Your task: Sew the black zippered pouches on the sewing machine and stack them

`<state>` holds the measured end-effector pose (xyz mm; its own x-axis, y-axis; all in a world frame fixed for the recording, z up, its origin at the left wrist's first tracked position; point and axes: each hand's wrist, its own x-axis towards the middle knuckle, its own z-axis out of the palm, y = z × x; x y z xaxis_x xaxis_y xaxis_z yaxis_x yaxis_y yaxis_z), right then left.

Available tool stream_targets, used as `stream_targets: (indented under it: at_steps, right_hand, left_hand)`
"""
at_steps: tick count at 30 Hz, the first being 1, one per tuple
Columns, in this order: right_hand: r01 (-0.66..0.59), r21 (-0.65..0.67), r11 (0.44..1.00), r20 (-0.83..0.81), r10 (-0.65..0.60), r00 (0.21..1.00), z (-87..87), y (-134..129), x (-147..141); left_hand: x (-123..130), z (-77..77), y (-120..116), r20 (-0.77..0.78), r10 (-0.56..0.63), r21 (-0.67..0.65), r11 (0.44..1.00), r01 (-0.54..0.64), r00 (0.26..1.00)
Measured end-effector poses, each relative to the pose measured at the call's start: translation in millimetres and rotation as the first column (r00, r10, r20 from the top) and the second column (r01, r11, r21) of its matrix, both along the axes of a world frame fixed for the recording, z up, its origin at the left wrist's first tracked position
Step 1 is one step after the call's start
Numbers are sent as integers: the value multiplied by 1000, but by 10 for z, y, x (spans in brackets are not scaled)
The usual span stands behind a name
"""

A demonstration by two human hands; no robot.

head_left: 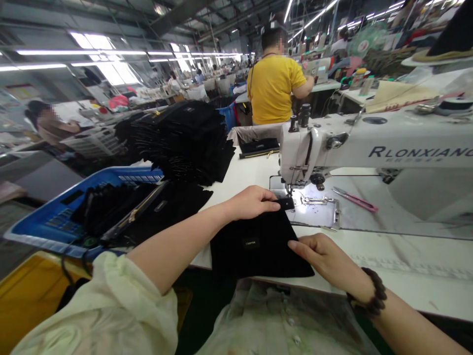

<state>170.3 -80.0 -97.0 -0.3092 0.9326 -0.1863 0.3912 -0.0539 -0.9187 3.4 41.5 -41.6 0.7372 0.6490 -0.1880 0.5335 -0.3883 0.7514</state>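
Observation:
A black fabric piece (258, 246) with a small label lies at the table's front edge, its upper corner close to the needle of a white sewing machine (306, 148). My left hand (254, 202) pinches a small black tab (286, 203) at that corner, just left of the presser foot. Along the right edge of the fabric, my right hand (320, 251) grips it between thumb and curled fingers. Pink-handled snips (356, 199) rest on the machine bed to the right of the needle.
A tall stack of black pieces (185, 138) stands at the back left. Beside it, a blue basket (48, 217) holds more black pieces. Behind the machine lies a black zipped piece (258, 146). A person in a yellow shirt (273, 88) works farther back.

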Motion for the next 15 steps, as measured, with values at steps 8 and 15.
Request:
stream_targets:
  at_steps: [8, 15]
  right_hand:
    - [42, 12, 999, 105, -43, 994, -33, 18, -24]
    - [-307, 332, 892, 198, 252, 947, 177, -28, 254]
  left_hand:
    - [40, -31, 4, -24, 13, -38, 999, -13, 1000]
    - [-1, -126, 94, 111, 17, -242, 970, 11, 994]
